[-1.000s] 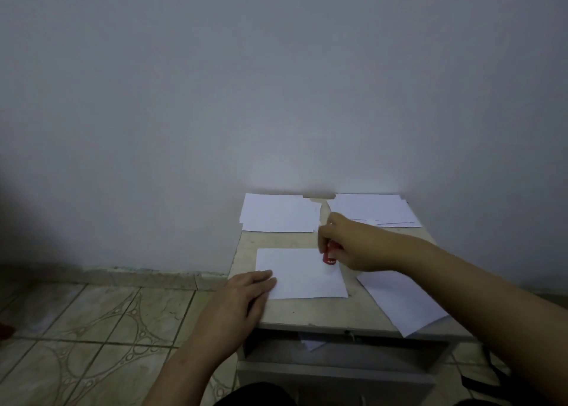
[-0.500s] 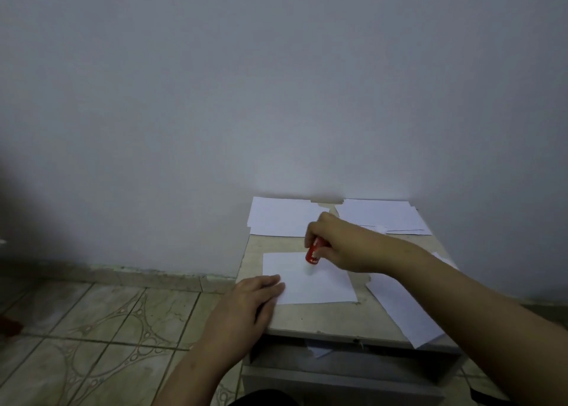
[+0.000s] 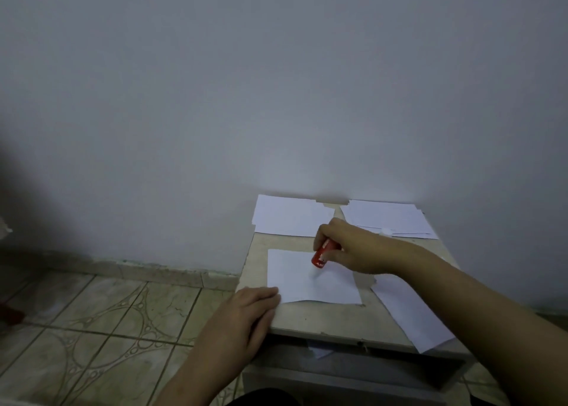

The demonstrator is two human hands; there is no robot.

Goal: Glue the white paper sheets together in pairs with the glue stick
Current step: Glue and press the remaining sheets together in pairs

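Red glue stick (image 3: 322,254), gripped in the right hand (image 3: 353,245), tip down on the white sheet (image 3: 310,279) mid-bench (image 3: 310,321); left hand (image 3: 242,322) lies flat, fingertips pinning the sheet's near corner.

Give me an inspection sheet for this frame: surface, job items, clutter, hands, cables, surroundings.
Surface: small beige table, worn front edge.
Job's things: centre sheet lies flat; red glue stick tip down on it; left rear stack, right rear stack; another sheet overhangs the front right edge.
Clutter: small white cap-like thing on the right rear stack.
Hands: left hand presses the centre sheet's near left corner; right hand grips the glue stick.
Cables: nothing seen.
Surroundings: plain wall, patterned floor tiles.
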